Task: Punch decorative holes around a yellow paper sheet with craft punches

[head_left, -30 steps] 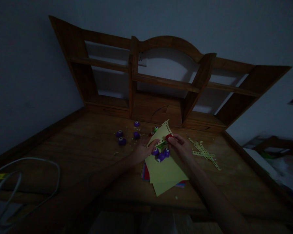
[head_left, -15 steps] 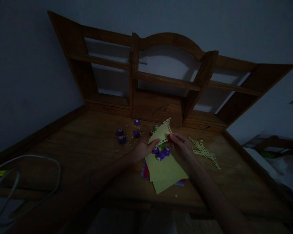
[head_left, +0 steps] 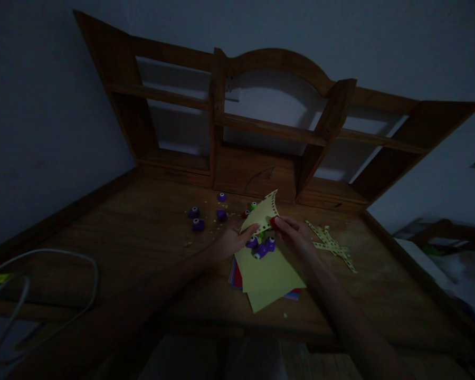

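Note:
My left hand (head_left: 231, 240) pinches the lower left of a curved yellow paper sheet (head_left: 259, 215) with small shapes punched along its edges. At the sheet's right edge, my right hand (head_left: 295, 232) closes its fingers on a small red craft punch (head_left: 274, 221). Several purple punches (head_left: 264, 249) lie just below the sheet, on a stack of coloured paper topped with yellow (head_left: 269, 279). A green punch (head_left: 253, 205) and another red one (head_left: 246, 214) show partly behind the held sheet. More purple punches (head_left: 198, 225) stand to the left.
Punched yellow paper strips (head_left: 330, 245) lie crossed on the wooden desk (head_left: 158, 221), right of my hands. Small paper bits are scattered among the punches. A wooden shelf unit (head_left: 257, 169) rises at the back. A white cable (head_left: 63, 250) loops at the far left.
The red punch has shifted slightly left, further over the sheet's edge, with my right hand. My left hand still holds the sheet, and the view has tilted a little.

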The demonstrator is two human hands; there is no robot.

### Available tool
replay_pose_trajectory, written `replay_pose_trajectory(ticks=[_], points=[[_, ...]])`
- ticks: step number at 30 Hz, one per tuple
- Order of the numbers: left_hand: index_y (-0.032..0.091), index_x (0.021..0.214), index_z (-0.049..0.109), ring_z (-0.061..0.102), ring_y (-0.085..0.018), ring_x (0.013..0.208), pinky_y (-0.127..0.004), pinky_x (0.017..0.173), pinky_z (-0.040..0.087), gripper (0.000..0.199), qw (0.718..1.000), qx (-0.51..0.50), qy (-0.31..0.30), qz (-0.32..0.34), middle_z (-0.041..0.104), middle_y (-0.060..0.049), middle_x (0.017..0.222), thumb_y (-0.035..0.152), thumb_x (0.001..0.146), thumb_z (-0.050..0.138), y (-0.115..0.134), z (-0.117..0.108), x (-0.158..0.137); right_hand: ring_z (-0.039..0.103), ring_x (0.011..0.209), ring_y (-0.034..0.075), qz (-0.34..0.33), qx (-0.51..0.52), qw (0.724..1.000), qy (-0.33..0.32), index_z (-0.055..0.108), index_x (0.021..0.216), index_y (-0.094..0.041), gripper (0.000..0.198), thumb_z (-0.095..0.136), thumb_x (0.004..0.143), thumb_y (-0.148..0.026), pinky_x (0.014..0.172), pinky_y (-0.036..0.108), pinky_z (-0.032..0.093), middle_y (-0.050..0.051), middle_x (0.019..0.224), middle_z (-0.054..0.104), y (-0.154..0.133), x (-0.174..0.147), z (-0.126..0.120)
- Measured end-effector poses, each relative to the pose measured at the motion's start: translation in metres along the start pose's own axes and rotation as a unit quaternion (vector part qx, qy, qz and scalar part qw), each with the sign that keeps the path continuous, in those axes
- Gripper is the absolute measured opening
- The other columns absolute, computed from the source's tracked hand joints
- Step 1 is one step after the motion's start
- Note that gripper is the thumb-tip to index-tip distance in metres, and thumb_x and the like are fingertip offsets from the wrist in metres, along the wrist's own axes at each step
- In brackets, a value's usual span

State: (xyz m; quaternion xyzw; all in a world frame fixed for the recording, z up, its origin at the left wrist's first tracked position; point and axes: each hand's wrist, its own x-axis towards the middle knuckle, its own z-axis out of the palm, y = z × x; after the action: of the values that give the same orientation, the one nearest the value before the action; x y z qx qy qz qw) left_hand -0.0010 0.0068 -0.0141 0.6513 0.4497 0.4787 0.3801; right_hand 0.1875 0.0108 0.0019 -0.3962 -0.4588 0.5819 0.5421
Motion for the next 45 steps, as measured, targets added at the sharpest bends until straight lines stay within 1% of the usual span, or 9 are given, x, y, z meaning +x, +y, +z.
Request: replay_pose_trajectory(ticks=[3,12,19,25,31,36,40,43,45], points=[[0.019,0.101,0.067,0.066,-0.021,0.085,-0.031,0.077,0.053,0.032,1.000,0.008,0.005,0.012,0.071,-0.006,0.096,0.043,0.082,0.057,-0.0001,0.0002,0.0002,0.044,0.049,0.008,-0.003,-0.001,1.000,0.002,0.071,0.081,-0.019,0.022,0.078,0.066,-0.035,0.044,0.023,0.034,0.000,0.068,0.064,0.0010,0.0005,0.0003],[0.017,0.100,0.068,0.067,-0.020,0.086,-0.028,0.077,0.053,0.030,0.999,0.024,-0.007,0.029,0.072,-0.006,0.096,0.039,0.083,0.057,-0.0012,-0.0015,0.0018,0.045,0.051,0.007,-0.003,-0.013,1.000,0.011,0.071,0.082,-0.019,0.022,0.078,0.066,-0.034,0.045,0.022,0.033,0.000,0.071,0.063,-0.0016,0.0012,-0.0025],[0.016,0.098,0.068,0.067,-0.019,0.079,-0.028,0.073,0.054,0.030,0.999,0.020,-0.013,0.026,0.072,-0.006,0.090,0.040,0.084,0.056,-0.0022,-0.0013,0.0015,0.044,0.051,0.008,-0.009,-0.019,1.000,0.002,0.071,0.082,-0.018,0.024,0.077,0.067,-0.035,0.045,0.022,0.033,0.000,0.068,0.061,-0.0018,0.0004,-0.0012],[0.016,0.102,0.067,0.067,-0.020,0.084,-0.030,0.077,0.054,0.033,0.999,0.022,-0.019,0.023,0.072,-0.006,0.094,0.041,0.084,0.056,-0.0006,-0.0019,0.0020,0.043,0.049,0.008,-0.011,-0.026,1.000,-0.002,0.070,0.080,-0.018,0.022,0.076,0.069,-0.037,0.044,0.022,0.031,-0.001,0.061,0.058,-0.0007,0.0001,-0.0008],[0.017,0.103,0.067,0.067,-0.021,0.089,-0.031,0.081,0.054,0.033,0.999,0.039,0.007,0.028,0.071,-0.007,0.099,0.041,0.083,0.057,-0.0041,-0.0005,0.0027,0.044,0.050,0.009,-0.015,-0.032,0.999,0.002,0.070,0.081,-0.018,0.022,0.076,0.069,-0.036,0.045,0.023,0.032,-0.001,0.062,0.059,-0.0002,0.0005,-0.0019],[0.018,0.105,0.066,0.066,-0.021,0.092,-0.032,0.084,0.053,0.033,0.999,0.023,-0.004,0.040,0.071,-0.006,0.101,0.040,0.083,0.057,-0.0086,0.0006,0.0034,0.044,0.051,0.009,-0.015,-0.049,0.999,0.005,0.069,0.080,-0.019,0.025,0.077,0.067,-0.039,0.046,0.023,0.031,-0.001,0.062,0.057,-0.0021,-0.0004,-0.0016],[0.018,0.103,0.067,0.067,-0.021,0.091,-0.032,0.085,0.052,0.032,0.998,0.035,-0.016,0.039,0.071,-0.006,0.100,0.042,0.084,0.056,-0.0081,-0.0002,0.0026,0.044,0.052,0.008,-0.026,-0.035,0.999,0.005,0.069,0.077,-0.021,0.020,0.078,0.067,-0.036,0.047,0.023,0.032,-0.002,0.064,0.058,-0.0037,-0.0029,0.0005],[0.017,0.107,0.065,0.064,-0.022,0.098,-0.034,0.091,0.049,0.036,0.999,0.029,-0.025,0.028,0.070,-0.006,0.104,0.043,0.084,0.056,-0.0061,0.0004,0.0006,0.042,0.051,0.008,-0.031,-0.016,0.999,0.008,0.068,0.073,-0.021,0.017,0.079,0.065,-0.032,0.046,0.023,0.030,-0.002,0.065,0.058,-0.0038,-0.0042,0.0019],[0.017,0.112,0.062,0.062,-0.022,0.103,-0.035,0.094,0.047,0.039,0.999,-0.001,-0.031,0.022,0.069,-0.007,0.107,0.043,0.084,0.056,-0.0053,0.0018,-0.0005,0.040,0.050,0.007,-0.033,-0.009,0.999,0.010,0.068,0.072,-0.021,0.016,0.079,0.065,-0.031,0.045,0.023,0.028,-0.002,0.065,0.057,-0.0039,-0.0046,0.0024]])
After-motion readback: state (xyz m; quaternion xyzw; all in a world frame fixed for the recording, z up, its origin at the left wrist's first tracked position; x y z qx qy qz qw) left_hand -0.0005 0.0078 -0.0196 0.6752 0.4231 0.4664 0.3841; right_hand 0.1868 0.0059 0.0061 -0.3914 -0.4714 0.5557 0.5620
